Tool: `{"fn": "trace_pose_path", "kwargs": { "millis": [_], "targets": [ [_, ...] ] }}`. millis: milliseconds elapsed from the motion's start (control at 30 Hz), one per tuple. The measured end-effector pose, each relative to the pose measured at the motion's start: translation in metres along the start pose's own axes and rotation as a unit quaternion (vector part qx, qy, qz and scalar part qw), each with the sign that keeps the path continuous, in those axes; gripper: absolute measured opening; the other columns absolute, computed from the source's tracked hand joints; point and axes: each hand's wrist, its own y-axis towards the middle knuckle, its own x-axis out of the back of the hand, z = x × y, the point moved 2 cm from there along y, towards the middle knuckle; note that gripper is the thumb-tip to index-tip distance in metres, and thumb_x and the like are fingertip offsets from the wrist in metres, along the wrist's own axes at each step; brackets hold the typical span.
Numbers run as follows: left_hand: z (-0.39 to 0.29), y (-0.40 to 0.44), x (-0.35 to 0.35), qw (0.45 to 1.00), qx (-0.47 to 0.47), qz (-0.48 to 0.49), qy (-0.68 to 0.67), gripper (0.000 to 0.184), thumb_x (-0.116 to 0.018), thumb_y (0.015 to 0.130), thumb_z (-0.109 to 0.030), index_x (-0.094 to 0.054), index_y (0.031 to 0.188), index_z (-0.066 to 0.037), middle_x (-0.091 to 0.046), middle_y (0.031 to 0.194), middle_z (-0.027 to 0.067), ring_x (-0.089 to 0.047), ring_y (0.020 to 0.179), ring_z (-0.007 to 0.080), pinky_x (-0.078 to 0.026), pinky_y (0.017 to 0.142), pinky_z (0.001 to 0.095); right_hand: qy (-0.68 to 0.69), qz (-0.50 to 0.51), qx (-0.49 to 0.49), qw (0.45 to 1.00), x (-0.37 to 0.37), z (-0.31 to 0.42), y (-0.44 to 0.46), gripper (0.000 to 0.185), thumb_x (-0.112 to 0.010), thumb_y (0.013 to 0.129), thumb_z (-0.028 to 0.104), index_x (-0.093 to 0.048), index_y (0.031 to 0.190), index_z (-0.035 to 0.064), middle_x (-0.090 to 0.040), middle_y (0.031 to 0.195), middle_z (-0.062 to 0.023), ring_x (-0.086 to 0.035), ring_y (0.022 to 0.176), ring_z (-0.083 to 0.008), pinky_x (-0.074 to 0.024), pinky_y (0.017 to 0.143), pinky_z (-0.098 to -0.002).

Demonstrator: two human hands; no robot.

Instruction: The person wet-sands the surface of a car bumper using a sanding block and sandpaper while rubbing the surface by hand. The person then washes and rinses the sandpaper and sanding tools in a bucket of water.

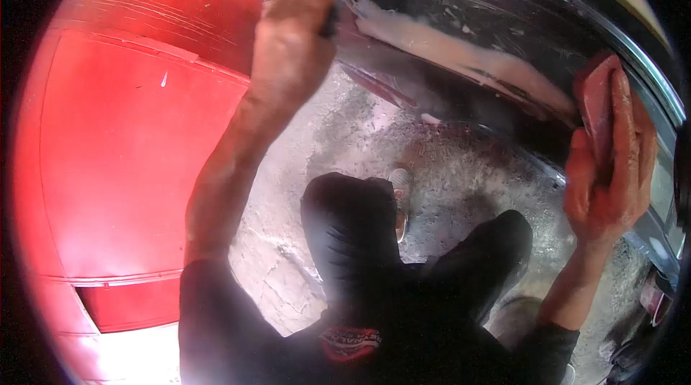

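My right hand (612, 169) is closed around a flat, dull red sanding pad (599, 100), held on edge at the right end of a dark car panel (461, 32). A pale pinkish band of filler (461, 54) runs along that panel and ends close to the pad. Up at the panel's left end is my left hand (299, 32), smeared by motion. Its fingertips are blurred against the dark surface, so whether they hold anything cannot be made out.
A large red metal panel (137, 162) fills the left side. Rough, dusty concrete floor (446, 162) lies below, with a shoe (401, 187) and my bent knees over it. A bright trim strip (658, 82) edges the dark panel. A small reddish container (653, 298) stands at lower right.
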Motion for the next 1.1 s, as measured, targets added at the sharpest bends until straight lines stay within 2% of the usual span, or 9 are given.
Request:
{"fn": "trace_pose_path", "kwargs": {
  "millis": [67, 100, 200, 300, 433, 533, 800, 900, 1100],
  "targets": [
    [0.007, -0.006, 0.005, 0.996, 0.049, -0.056, -0.049, 0.049, -0.067, 0.089, 0.006, -0.065, 0.137, -0.005, -0.068, 0.136, 0.0166, -0.064, 0.13, 0.0308, -0.05, 0.111, 0.0442, -0.004, 0.004, 0.004, 1.0, 0.001, -0.002, -0.002, 0.059, -0.072, 0.09, 0.001, -0.059, 0.147, 0.0056, -0.062, 0.143, -0.0177, -0.062, 0.13, -0.0344, -0.0517, 0.109, -0.0406],
    [-0.006, -0.012, 0.0, 0.988, 0.084, -0.074, -0.107, 0.057, -0.062, 0.084, 0.015, -0.065, 0.136, -0.009, -0.067, 0.137, 0.015, -0.059, 0.136, 0.0295, -0.048, 0.11, 0.0535, -0.005, 0.001, 0.008, 1.0, 0.0, -0.001, -0.001, 0.059, -0.072, 0.09, 0.001, -0.059, 0.147, 0.0054, -0.062, 0.143, -0.0174, -0.062, 0.131, -0.0344, -0.0519, 0.108, -0.0407],
    [-0.061, -0.028, -0.021, 0.985, -0.005, 0.0, -0.171, 0.055, -0.057, 0.085, 0.009, -0.061, 0.139, -0.004, -0.064, 0.14, 0.0177, -0.058, 0.135, 0.0395, -0.042, 0.115, 0.0529, -0.011, -0.006, 0.001, 1.0, 0.001, 0.003, 0.0, 0.059, -0.073, 0.09, 0.0, -0.059, 0.147, 0.0052, -0.063, 0.143, -0.0167, -0.062, 0.131, -0.0344, -0.0529, 0.107, -0.0407],
    [-0.072, -0.034, -0.036, 0.98, -0.012, -0.022, -0.197, 0.055, -0.06, 0.084, 0.002, -0.061, 0.139, -0.002, -0.064, 0.14, 0.0175, -0.059, 0.135, 0.0371, -0.042, 0.114, 0.0532, -0.006, -0.012, 0.015, 1.0, -0.001, 0.001, 0.0, 0.059, -0.073, 0.089, 0.0, -0.06, 0.146, 0.0052, -0.063, 0.143, -0.0162, -0.062, 0.13, -0.0343, -0.0542, 0.105, -0.0404],
    [-0.055, -0.037, -0.035, 0.999, 0.033, -0.002, -0.023, 0.063, -0.058, 0.083, 0.011, -0.059, 0.143, -0.004, -0.061, 0.145, 0.0204, -0.052, 0.143, 0.0361, -0.035, 0.12, 0.0535, -0.002, 0.003, 0.01, 1.0, 0.0, -0.005, -0.005, 0.058, -0.073, 0.088, 0.0, -0.061, 0.145, 0.0053, -0.063, 0.143, -0.016, -0.062, 0.13, -0.0343, -0.0554, 0.105, -0.0403],
    [-0.111, -0.022, -0.029, 0.966, 0.059, 0.008, -0.254, 0.062, -0.058, 0.084, 0.01, -0.059, 0.144, -0.004, -0.06, 0.147, 0.0207, -0.051, 0.144, 0.0354, -0.034, 0.121, 0.0534, 0.004, 0.003, 0.001, 1.0, 0.001, -0.001, -0.004, 0.059, -0.073, 0.087, 0.0, -0.061, 0.144, 0.0048, -0.064, 0.143, -0.0163, -0.062, 0.129, -0.0346, -0.0556, 0.105, -0.0405],
    [-0.055, -0.033, -0.031, 0.997, 0.033, 0.007, -0.063, 0.055, -0.066, 0.079, 0.004, -0.064, 0.134, 0.0, -0.064, 0.139, 0.0214, -0.056, 0.137, 0.0388, -0.038, 0.116, 0.0536, 0.03, -0.009, 0.0, 1.0, 0.001, -0.001, -0.002, 0.061, -0.074, 0.086, 0.0, -0.06, 0.145, 0.0036, -0.064, 0.142, -0.0173, -0.064, 0.127, -0.0353, -0.0557, 0.104, -0.0407],
    [-0.121, -0.025, -0.046, 0.955, 0.025, -0.006, -0.295, 0.052, -0.066, 0.084, -0.008, -0.062, 0.136, 0.0, -0.055, 0.149, 0.0224, -0.047, 0.145, 0.0403, -0.035, 0.119, 0.0563, 0.018, -0.014, 0.002, 1.0, 0.001, -0.004, -0.006, 0.06, -0.073, 0.087, 0.0, -0.059, 0.145, 0.0021, -0.064, 0.142, -0.018, -0.064, 0.127, -0.0359, -0.0554, 0.104, -0.0411],
    [-0.099, -0.025, -0.045, 0.982, 0.001, -0.018, -0.19, 0.05, -0.067, 0.085, -0.005, -0.064, 0.134, 0.001, -0.06, 0.143, 0.0233, -0.05, 0.143, 0.0397, -0.04, 0.117, 0.0546, 0.021, -0.005, 0.015, 1.0, 0.0, 0.0, 0.001, 0.061, -0.073, 0.088, 0.001, -0.058, 0.146, 0.0006, -0.062, 0.143, -0.0192, -0.063, 0.128, -0.037, -0.0544, 0.106, -0.0418]
  ]
}}
